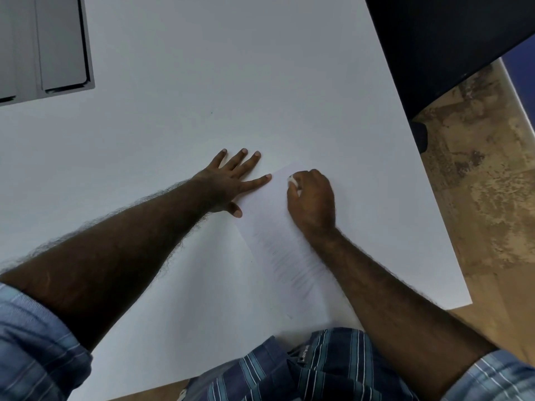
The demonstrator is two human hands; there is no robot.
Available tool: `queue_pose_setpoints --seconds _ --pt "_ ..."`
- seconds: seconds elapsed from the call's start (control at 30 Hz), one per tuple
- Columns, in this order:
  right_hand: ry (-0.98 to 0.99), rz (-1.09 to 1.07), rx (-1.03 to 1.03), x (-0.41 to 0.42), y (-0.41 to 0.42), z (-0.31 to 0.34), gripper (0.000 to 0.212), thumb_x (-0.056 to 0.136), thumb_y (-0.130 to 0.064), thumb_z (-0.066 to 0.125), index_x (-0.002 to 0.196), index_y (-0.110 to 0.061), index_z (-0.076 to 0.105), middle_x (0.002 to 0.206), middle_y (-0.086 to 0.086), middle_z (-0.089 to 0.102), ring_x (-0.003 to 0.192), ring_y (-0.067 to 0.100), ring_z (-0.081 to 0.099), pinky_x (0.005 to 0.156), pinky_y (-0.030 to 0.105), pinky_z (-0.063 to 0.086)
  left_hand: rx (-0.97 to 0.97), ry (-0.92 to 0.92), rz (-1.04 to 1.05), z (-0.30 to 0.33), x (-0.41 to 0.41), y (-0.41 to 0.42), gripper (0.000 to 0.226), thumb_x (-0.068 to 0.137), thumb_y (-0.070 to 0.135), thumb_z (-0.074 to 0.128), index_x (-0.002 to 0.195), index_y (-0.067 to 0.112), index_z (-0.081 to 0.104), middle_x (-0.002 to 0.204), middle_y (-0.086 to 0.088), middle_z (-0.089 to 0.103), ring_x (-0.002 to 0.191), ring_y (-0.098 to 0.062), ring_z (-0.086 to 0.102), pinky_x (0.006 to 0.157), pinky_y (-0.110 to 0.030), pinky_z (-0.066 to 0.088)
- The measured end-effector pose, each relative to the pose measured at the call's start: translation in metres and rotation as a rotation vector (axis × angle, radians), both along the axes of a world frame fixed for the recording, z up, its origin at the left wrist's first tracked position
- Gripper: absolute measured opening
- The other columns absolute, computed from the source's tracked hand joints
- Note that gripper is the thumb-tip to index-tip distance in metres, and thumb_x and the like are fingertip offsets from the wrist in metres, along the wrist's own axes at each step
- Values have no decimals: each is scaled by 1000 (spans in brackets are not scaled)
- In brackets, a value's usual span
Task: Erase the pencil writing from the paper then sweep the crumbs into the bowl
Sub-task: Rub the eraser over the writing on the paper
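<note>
A white sheet of paper (278,244) lies on the white table (202,82), with faint grey pencil lines across its lower half. My left hand (231,180) is spread flat, palm down, with fingertips and thumb on the paper's left edge. My right hand (312,198) is closed on a small white eraser (293,182) that touches the paper near its top edge. No bowl is in view.
A grey panel with dark edges (46,47) lies at the table's far left. A black object (451,39) covers the far right corner. The table's right edge runs diagonally, with brown patterned floor (492,198) beyond it. My striped shirt is at the bottom.
</note>
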State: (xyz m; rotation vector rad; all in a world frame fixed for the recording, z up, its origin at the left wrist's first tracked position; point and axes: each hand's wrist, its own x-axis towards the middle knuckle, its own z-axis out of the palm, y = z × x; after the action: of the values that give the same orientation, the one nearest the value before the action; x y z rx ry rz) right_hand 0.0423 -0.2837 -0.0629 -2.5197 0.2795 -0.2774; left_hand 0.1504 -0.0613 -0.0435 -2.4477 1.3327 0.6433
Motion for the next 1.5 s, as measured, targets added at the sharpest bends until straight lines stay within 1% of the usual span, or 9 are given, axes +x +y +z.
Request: queue_pose_setpoints --seconds 0.17,0.37,0.53,0.7,0.83,1.03,1.17,1.37,1.5 --pt "8 350 -23 -16 29 0 13 97 -12 63 98 -4 73 90 14 69 83 33 64 78 43 55 17 31 18 1 0 -1 123 80 65 70 154 44 -26 164 -10 -35 154 -38 -21 123 -63 2" --pt "-20 5 -36 10 -5 0 7 93 -9 65 90 -6 71 86 12 67 81 32 61 75 42 52 10 51 36 3 0 -1 123 80 64 72 154 45 -25 164 -9 -35 154 -37 -21 123 -62 2" --pt "6 296 -41 -4 20 2 10 95 -10 65 96 -3 73 87 14 68 81 33 62 76 42 53 18 82 50 5 0 -3 123 81 61 72 154 46 -26 163 -7 -37 153 -36 -24 124 -62 1" --pt "-26 20 -46 20 -4 1 8 92 -10 65 89 -5 71 86 12 68 81 33 63 77 42 52 17 89 55 5 0 -2 124 81 61 73 153 47 -26 162 -7 -38 153 -36 -24 123 -63 3" --pt "9 281 -42 6 21 1 14 94 -13 60 93 -5 72 86 13 67 81 34 62 77 42 50 12 88 57 5 0 -1 124 80 60 74 154 46 -26 163 -7 -38 154 -36 -23 124 -62 4" --pt "-16 26 -44 26 -7 6 3 89 -7 69 88 -5 71 85 13 68 81 35 63 77 43 52 22 110 66 7 0 -3 124 82 58 75 153 47 -26 162 -5 -39 153 -35 -25 123 -60 3" --pt "-9 291 -56 10 16 4 9 93 -8 65 91 -4 72 86 13 67 80 34 62 76 41 50 35 134 71 9 1 -3 123 83 57 75 153 47 -26 161 -4 -40 152 -34 -28 124 -60 2" --pt "7 28 -45 30 -12 4 7 91 -11 66 87 -7 71 86 10 67 82 32 62 78 40 48 37 146 77 10 1 -3 122 83 57 74 153 48 -25 161 -4 -40 152 -33 -28 123 -59 1" --pt "-10 267 -47 9 19 8 10 92 -10 63 91 -4 72 86 13 67 81 34 62 76 42 50 51 146 77 11 1 -4 122 83 58 73 153 47 -27 161 -4 -41 152 -33 -29 124 -59 1"
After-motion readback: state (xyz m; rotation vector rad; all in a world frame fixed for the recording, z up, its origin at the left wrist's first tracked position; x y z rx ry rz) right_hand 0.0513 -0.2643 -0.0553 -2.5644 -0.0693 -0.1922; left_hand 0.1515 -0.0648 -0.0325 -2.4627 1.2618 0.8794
